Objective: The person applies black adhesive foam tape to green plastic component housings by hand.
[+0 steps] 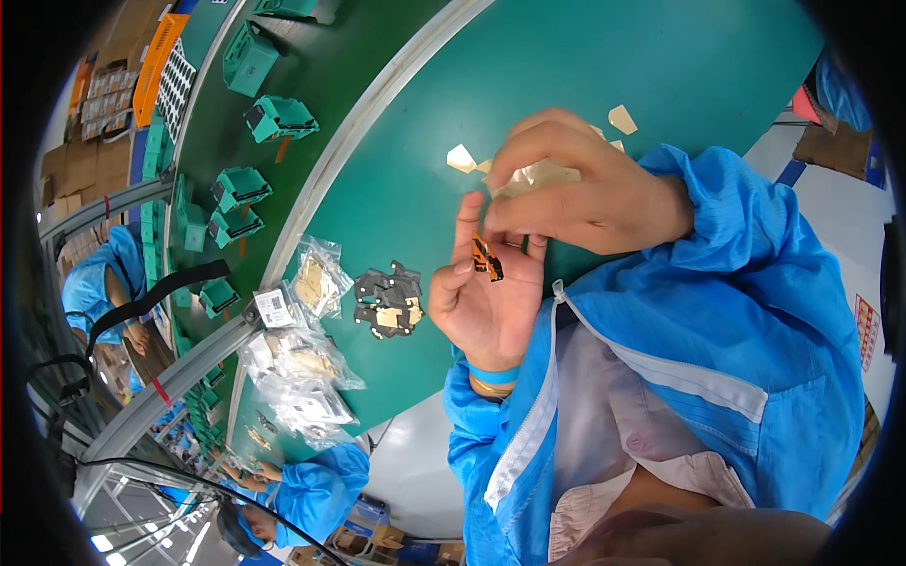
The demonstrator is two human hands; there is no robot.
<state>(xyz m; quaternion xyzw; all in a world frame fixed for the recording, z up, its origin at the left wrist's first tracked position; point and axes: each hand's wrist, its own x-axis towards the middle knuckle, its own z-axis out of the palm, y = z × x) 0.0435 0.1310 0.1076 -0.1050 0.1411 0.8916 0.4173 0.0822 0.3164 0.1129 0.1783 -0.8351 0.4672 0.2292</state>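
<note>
My left hand (495,307) is palm up, fingers partly curled, with a small orange and black flat piece (487,259), like a flexible circuit, held at the base of its fingers. Over its fingertips comes my right hand (590,179), thumb and forefinger pinched together; what lies between them is too small to make out. Pale cream cut pieces (461,158) are scattered on the green table beyond, and some show behind my right fingers. To the left of my left hand sits a pile of dark grey flat parts (387,297) with a few cream pieces on top.
Clear plastic bags (307,368) of parts lie at the table's left edge. Past a metal rail (340,132) runs a green conveyor belt with several green bins (281,118). Two people in blue, one a co-worker (316,495) at the lower left, are at work nearby.
</note>
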